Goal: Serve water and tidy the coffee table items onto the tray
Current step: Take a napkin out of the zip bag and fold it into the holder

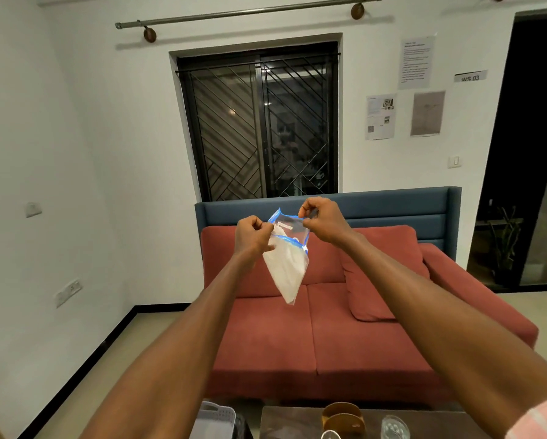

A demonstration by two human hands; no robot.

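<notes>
The red sofa [313,327] fills the middle of my view, with a blue panel [376,207] behind it and a dark barred window [259,122] above that on the white wall. In front of the sofa, at the bottom edge, lies the dark bench [291,419]. On it, nearest the sofa, stands a gold curved holder [341,415], with a clear glass [394,427] just beside it to the right. Left of the bench, off its edge, sits a white slotted basket [215,419]. Above the sofa seat, held up in the air, hangs a clear zip bag [286,264] with a blue seal and something white inside. My left hand [253,237] has its grip pinched tight on the bag's left top edge. My right hand [321,220] has its grip pinched on the right top edge, and the mouth gapes between them.
</notes>
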